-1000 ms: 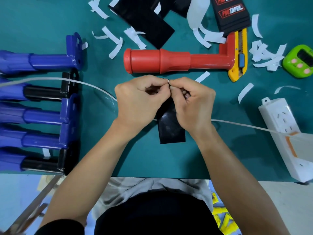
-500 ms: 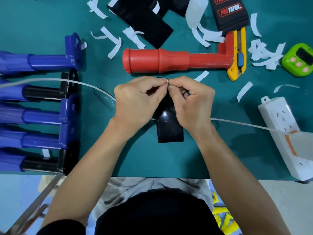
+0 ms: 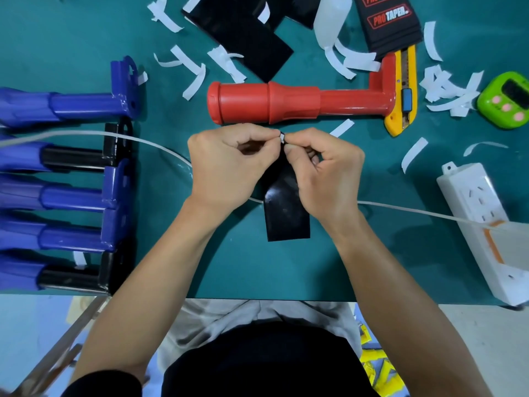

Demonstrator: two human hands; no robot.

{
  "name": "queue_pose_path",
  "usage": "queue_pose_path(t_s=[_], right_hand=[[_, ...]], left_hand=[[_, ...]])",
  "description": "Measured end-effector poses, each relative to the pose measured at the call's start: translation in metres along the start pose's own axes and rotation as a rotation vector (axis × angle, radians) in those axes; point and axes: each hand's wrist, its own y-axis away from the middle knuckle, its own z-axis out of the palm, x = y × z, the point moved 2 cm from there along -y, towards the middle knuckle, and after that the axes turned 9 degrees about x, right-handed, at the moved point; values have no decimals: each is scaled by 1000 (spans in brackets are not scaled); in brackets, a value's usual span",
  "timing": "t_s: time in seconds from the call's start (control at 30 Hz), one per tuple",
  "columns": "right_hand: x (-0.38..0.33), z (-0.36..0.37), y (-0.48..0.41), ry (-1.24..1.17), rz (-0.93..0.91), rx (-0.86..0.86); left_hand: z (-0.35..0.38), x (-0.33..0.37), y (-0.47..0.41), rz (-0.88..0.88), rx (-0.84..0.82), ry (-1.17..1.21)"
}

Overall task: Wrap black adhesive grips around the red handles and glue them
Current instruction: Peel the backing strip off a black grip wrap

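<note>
Where red handle [image 3: 294,103] lies, scraps [image 3: 197,80] litter teal mat [image 3: 240,270].

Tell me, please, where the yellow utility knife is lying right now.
In the head view, the yellow utility knife lies upper right on the teal mat, beside the bracket end of the red plastic handle, left of the lime-green timer.

Bright, even overhead light. Soft shadows on table [image 3: 234,270]; sheen is seen on black grip [image 3: 286,216]; edges are bent.
</note>
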Motion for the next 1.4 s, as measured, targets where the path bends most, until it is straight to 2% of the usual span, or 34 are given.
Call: queue_pose_path(t_s=[0.37,1.13,1.27,1.4], right_hand=[[-3,-5,1,45,-86,13],[6,-1,-2,-84,7,-80],[7,0,-6,-137,86,-65],[5,1,-6,-157,66,-74]], left_hand=[[1,-7,-2,-63,-92,95],[7,-11,-2,-134,-26,118],[5,-9,-4,-106,-49,110],[2,-8,-2,-68,-81,110]])
